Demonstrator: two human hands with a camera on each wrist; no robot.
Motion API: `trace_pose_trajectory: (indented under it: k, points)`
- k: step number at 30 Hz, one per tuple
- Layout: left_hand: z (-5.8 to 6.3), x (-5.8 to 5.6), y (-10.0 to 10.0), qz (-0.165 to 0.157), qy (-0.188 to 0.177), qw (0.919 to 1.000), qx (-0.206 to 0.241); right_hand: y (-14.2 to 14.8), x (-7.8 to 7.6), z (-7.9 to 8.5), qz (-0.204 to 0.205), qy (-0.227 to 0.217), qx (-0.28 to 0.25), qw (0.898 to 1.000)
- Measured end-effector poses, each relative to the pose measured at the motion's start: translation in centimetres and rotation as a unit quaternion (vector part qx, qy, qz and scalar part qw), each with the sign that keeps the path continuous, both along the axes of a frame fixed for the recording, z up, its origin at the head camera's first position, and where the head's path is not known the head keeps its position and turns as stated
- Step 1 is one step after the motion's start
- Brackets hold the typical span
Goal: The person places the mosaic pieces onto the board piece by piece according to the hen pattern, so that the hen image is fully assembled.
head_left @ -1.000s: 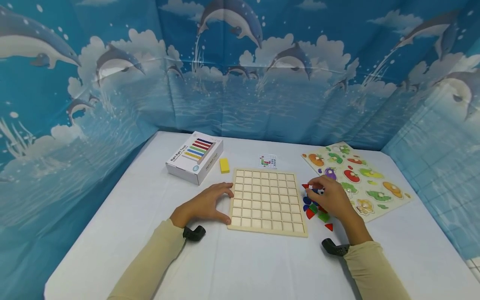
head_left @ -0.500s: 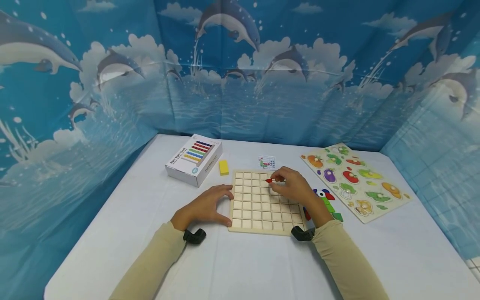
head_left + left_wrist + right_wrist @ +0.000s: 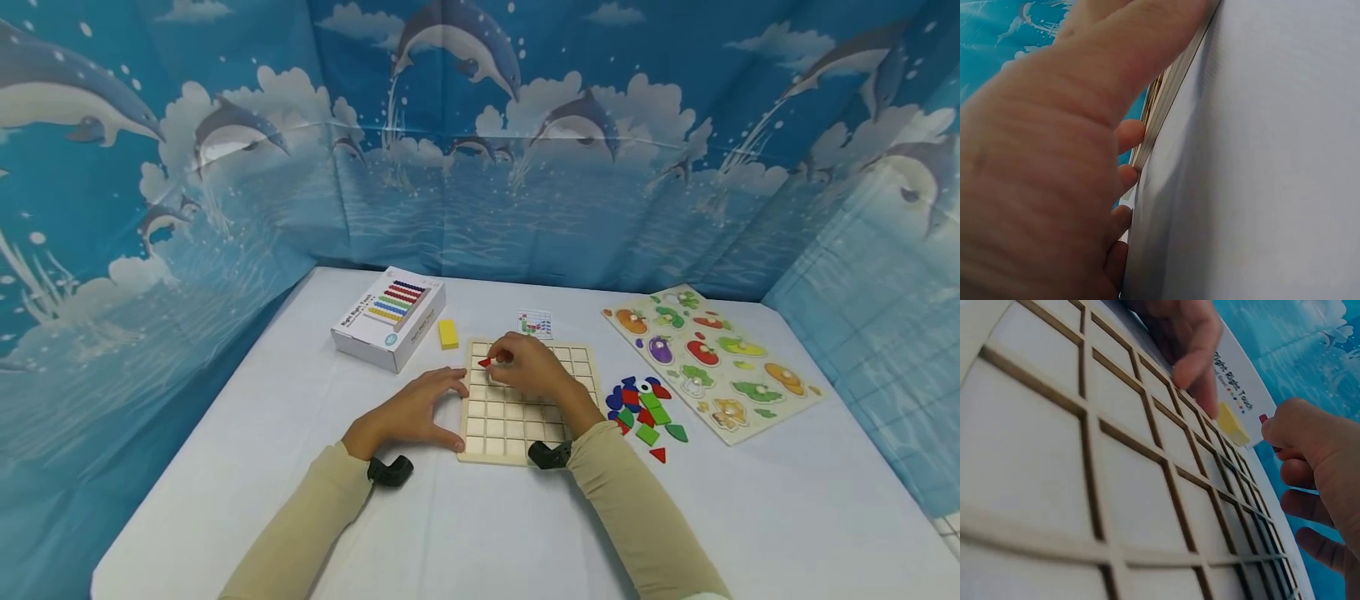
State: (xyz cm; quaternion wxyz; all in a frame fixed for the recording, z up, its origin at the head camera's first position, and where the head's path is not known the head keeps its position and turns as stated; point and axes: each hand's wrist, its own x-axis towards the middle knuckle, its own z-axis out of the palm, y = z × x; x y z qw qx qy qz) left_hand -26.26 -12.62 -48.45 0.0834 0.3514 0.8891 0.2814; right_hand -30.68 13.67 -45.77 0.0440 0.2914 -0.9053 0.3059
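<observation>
A wooden grid board (image 3: 495, 429) with square cells lies on the white table. My right hand (image 3: 528, 367) is over its upper left cells and pinches a small red triangular piece (image 3: 485, 362) between thumb and fingers. In the right wrist view the red piece (image 3: 1264, 418) shows edge-on at the fingertips, above the board. My left hand (image 3: 408, 412) rests at the board's left side, thumb near the lower corner and fingertips higher up. Seen from the left wrist, thumb and fingertips touch the board's edge (image 3: 1175, 75). The right forearm hides part of the grid.
Several red, blue and green pieces (image 3: 648, 408) lie right of the board, with a vegetable puzzle board (image 3: 716, 354) beyond. A small pattern card (image 3: 535, 323) is behind the grid. A yellow block (image 3: 447, 333) and a white box (image 3: 390, 317) stand at the back left.
My right hand has moved left from the loose pieces, across the board to its upper left, carrying the red triangular piece. The left hand has stayed at the board's edge.
</observation>
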Motion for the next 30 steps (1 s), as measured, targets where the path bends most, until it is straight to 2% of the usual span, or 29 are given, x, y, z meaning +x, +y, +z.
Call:
trace_pose_trajectory:
  k: [5, 12, 30]
  points:
    - [0.2, 0.1, 0.1, 0.000, 0.001, 1.0000, 0.003, -0.9, -0.2, -1.1, 0.012, 0.002, 0.013, 1.000]
    - [0.4, 0.2, 0.2, 0.002, -0.007, 1.0000, 0.007, -1.0, 0.1, -1.8, -0.002, 0.008, 0.026, 1.000]
    - [0.3, 0.3, 0.1, 0.003, -0.016, 0.9998, 0.013, -0.8, 0.3, -2.4, 0.004, -0.042, -0.056, 0.998]
